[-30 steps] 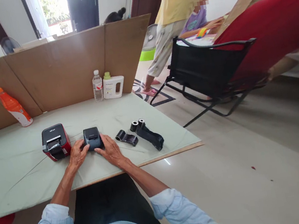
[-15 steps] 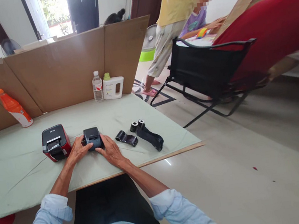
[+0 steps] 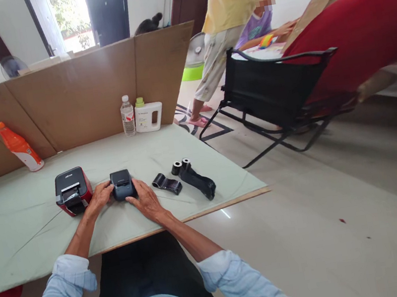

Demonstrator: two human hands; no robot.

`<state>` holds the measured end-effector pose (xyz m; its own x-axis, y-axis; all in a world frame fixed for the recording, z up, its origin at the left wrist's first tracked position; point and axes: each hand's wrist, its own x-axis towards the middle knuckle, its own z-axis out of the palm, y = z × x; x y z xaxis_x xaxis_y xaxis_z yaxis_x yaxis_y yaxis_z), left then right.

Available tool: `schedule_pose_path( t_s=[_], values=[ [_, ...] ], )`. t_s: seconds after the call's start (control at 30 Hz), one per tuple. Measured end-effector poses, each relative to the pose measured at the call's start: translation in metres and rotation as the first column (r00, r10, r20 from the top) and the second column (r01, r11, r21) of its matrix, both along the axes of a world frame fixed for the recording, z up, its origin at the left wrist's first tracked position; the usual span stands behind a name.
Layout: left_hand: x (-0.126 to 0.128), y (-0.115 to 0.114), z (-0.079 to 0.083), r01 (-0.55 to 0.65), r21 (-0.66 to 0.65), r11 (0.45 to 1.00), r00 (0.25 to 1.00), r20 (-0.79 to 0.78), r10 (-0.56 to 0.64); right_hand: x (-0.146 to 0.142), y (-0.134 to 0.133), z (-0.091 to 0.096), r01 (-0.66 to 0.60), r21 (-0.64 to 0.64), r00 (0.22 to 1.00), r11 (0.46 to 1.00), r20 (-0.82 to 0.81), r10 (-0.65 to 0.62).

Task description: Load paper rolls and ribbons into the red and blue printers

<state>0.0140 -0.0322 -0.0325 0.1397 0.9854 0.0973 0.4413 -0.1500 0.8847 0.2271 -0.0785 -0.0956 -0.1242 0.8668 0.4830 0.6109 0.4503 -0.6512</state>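
A small dark blue-black box, looking like a portable label printer (image 3: 122, 184), sits on the table between my two hands. My left hand (image 3: 101, 195) holds its left side, fingers bent against the edge. On the opposite side my right hand (image 3: 147, 199) grips it, with the fingers along the side and the thumb at the front corner. Just left of my left hand stands a larger red-and-black label printer (image 3: 73, 190). To the right of my right hand lie a short curled black strip (image 3: 167, 184) and a longer black ribbon (image 3: 198, 181) with two small rolls (image 3: 181, 165) at its upper end.
A cardboard screen (image 3: 88, 95) runs along the back of the pale green table (image 3: 40, 244). Before it stand an orange bottle (image 3: 19, 146), a clear water bottle (image 3: 127, 117) and a white jug (image 3: 149, 117). A black folding chair (image 3: 267, 87) and other people are at the right.
My left thumb has come off the front of the small printer and now lies by its left side. My right hand keeps its place. The view has shifted slightly.
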Motion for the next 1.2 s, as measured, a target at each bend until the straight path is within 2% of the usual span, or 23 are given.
schedule_pose_path(
  t_s=[0.1, 0.27, 0.97, 1.2],
  values=[
    [0.003, 0.008, 0.002, -0.098, -0.124, 0.988, 0.995, -0.022, 0.096, -0.001, 0.000, 0.000, 0.000, 0.002, 1.000, 1.000, -0.002, 0.000],
    [0.012, 0.023, 0.004, -0.215, -0.163, 0.963, 0.977, -0.045, 0.210, -0.001, 0.001, 0.001, 0.008, -0.006, 1.000, 1.000, 0.000, -0.008],
    [0.014, 0.026, 0.013, -0.237, -0.288, 0.928, 0.968, 0.007, 0.250, -0.002, 0.000, 0.005, 0.012, -0.034, 1.000, 0.999, -0.004, -0.012],
    [0.013, 0.027, 0.011, -0.266, -0.298, 0.917, 0.960, 0.003, 0.280, 0.000, -0.002, 0.006, -0.006, -0.045, 0.999, 0.999, -0.032, 0.004]
  ],
)
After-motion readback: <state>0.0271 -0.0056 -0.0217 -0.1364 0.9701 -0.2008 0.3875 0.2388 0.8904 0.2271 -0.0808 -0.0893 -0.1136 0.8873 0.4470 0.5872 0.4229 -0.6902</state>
